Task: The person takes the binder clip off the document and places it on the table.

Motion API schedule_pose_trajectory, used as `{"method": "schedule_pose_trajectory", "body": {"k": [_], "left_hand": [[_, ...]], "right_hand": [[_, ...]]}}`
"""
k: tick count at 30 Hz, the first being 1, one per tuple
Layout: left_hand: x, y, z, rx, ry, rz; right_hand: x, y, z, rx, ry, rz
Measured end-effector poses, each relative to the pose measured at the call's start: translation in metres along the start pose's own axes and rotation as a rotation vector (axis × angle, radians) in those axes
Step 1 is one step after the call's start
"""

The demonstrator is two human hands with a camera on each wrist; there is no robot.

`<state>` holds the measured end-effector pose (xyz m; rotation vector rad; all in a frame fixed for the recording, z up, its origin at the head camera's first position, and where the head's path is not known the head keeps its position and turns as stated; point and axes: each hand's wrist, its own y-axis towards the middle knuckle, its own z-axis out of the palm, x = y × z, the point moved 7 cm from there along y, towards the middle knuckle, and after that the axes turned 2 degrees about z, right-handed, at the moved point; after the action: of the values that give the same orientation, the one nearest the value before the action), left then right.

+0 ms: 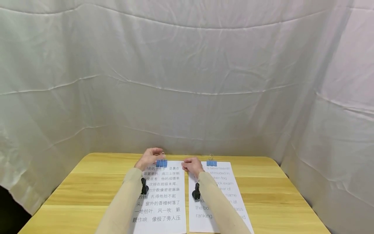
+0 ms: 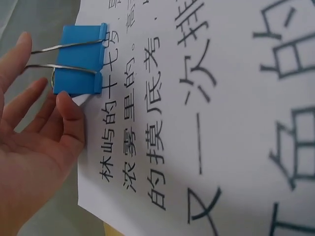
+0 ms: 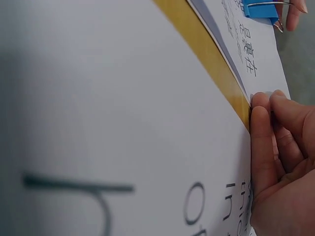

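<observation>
My left hand (image 1: 148, 158) is at the blue binder clip (image 1: 161, 163) on the top edge of the left paper stack (image 1: 168, 224), which bears large Chinese print. In the left wrist view, the thumb (image 2: 22, 49) meets the end of a wire handle of the clip, while the other fingers curl behind and below its blue body. My right hand (image 1: 193, 165) pinches the top right corner of that same stack between thumb and fingers (image 3: 263, 142), as the right wrist view shows. Its wrist lies over the right paper stack (image 1: 201, 224), printed in English.
A second blue binder clip (image 1: 211, 163) sits on the top edge of the right stack. Both stacks lie side by side on a wooden table (image 1: 277, 195), a narrow strip of wood between them. Pale cloth (image 1: 187, 107) hangs behind the table's far edge and along the sides.
</observation>
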<state>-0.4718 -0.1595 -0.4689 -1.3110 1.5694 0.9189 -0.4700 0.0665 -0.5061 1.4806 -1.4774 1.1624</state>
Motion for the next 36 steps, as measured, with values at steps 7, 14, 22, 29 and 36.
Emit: {"method": "schedule_pose_trajectory", "body": {"k": [7, 14, 22, 29, 36], "left_hand": [[0.001, 0.001, -0.001, 0.064, 0.03, -0.031], [0.001, 0.001, -0.003, 0.095, -0.066, -0.055], [0.005, -0.001, -0.007, 0.078, -0.073, -0.048], [0.0, 0.001, -0.002, 0.055, -0.072, 0.02], [-0.002, 0.004, -0.004, -0.007, -0.087, 0.006]], "right_hand": [[0.0, 0.0, 0.0, -0.02, -0.01, 0.014], [0.002, -0.001, 0.003, -0.031, 0.01, 0.011], [0.001, -0.001, 0.006, -0.009, 0.035, 0.001], [0.003, -0.002, 0.0, -0.015, 0.0, 0.003], [0.004, 0.001, -0.004, -0.011, -0.016, 0.014]]}}
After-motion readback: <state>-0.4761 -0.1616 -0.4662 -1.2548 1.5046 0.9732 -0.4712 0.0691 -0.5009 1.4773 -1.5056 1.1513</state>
